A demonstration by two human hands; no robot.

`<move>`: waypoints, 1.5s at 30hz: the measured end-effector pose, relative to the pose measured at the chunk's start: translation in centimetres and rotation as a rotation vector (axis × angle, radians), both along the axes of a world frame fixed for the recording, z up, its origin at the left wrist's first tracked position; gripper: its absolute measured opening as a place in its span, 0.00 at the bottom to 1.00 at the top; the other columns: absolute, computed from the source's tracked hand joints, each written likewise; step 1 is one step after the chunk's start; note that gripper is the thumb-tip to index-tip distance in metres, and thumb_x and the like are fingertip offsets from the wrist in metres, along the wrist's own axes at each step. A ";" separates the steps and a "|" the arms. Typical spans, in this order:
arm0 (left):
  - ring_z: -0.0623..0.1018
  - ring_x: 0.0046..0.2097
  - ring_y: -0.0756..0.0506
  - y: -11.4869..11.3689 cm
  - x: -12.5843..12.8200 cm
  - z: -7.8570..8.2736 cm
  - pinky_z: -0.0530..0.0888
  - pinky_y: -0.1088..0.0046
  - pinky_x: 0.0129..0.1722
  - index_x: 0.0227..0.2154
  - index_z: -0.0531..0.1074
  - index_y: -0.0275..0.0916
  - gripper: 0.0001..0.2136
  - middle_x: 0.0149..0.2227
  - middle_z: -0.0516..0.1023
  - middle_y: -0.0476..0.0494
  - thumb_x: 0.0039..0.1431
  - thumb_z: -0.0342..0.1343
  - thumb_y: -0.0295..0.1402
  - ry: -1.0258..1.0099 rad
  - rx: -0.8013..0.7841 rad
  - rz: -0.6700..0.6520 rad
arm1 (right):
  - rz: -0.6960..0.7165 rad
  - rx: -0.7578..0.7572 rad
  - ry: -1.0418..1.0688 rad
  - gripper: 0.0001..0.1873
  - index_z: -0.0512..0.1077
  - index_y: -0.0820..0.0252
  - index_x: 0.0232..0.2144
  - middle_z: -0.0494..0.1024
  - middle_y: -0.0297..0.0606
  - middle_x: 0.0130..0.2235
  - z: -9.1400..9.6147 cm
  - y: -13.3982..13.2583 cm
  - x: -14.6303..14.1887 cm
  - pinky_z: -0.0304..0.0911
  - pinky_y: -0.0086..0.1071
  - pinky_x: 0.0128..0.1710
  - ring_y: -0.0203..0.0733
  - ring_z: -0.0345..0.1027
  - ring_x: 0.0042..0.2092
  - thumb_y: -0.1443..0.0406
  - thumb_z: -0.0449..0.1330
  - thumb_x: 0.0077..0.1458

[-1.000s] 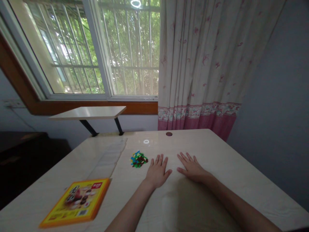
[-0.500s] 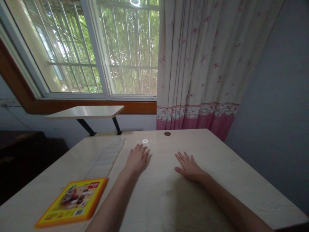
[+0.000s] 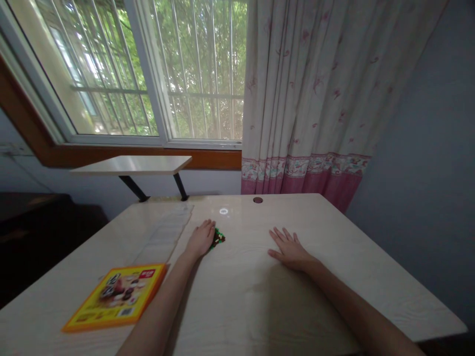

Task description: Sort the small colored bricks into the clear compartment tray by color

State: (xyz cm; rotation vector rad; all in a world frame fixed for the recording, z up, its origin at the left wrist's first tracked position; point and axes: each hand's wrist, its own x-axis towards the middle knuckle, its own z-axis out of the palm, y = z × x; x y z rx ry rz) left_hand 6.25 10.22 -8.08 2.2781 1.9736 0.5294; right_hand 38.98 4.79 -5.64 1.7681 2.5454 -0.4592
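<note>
My left hand (image 3: 200, 238) lies on the left middle of the tabletop, back upward, fingers drawn together and bent downward. From under its right side sticks a small green and dark brown thing (image 3: 219, 239) with pale specks; its kind is unclear. The fingers press against this thing and hide part of it; the thumb does not show. Flat on the table, my right hand (image 3: 288, 249) has its fingers spread and holds nothing.
A yellow and orange flat box (image 3: 115, 296) lies beside my left forearm. Beyond it is a clear plastic sheet (image 3: 163, 235). A raised shelf (image 3: 137, 165) stands on black legs at the back left. A round brown cable-hole cover (image 3: 258, 200) sits near the table's (image 3: 230, 306) back edge.
My left hand has shifted left and its fingers have come together. The small green and brown thing now shows at its right side. My right hand stays spread in place.
</note>
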 end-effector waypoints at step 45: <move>0.59 0.58 0.42 -9.1 10.7 0.9 0.59 0.59 0.57 0.51 0.61 0.34 0.18 0.56 0.61 0.36 0.59 0.38 0.30 -0.025 0.039 -0.391 | 0.457 0.332 0.363 0.11 0.72 0.58 0.38 0.72 0.39 0.35 0.0 -1.5 -2.6 0.57 0.33 0.43 0.40 0.63 0.41 0.64 0.52 0.54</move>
